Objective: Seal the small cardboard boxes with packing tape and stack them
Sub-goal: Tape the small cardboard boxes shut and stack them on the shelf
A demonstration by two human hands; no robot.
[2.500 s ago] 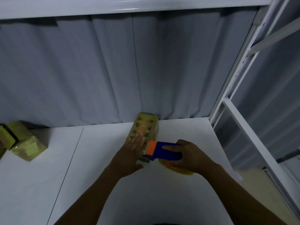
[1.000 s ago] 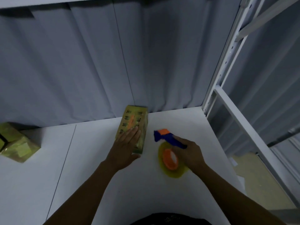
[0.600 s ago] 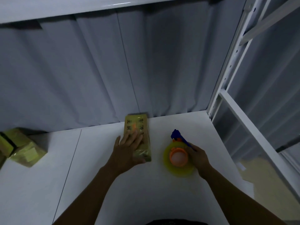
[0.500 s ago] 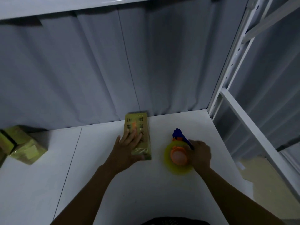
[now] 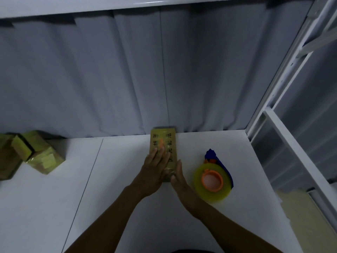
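Smoothing the tape down looks to be the step in hand: the left hand (image 5: 155, 172) lies flat on top of the small yellow-brown cardboard box with dark print (image 5: 165, 143), fingers straight and close together, while the right hand (image 5: 179, 181) stands edge-on against the box's near right corner, fingers also straight and gripping nothing. The box lies on the white table (image 5: 118, 207), its far end close to the grey curtain (image 5: 127, 79). Just right of it the blue-handled tape dispenser with its yellow roll and orange hub (image 5: 211, 181) lies on its side, untouched. Next, by my judgement, the sealed box needs lifting with both hands and carrying across to the loose pile of similar yellow boxes (image 5: 36, 154) at the far left, well apart from it. Half a second ago the right hand rested on the dispenser; it has since left it and come to the box, while the left has stayed pressed on top.
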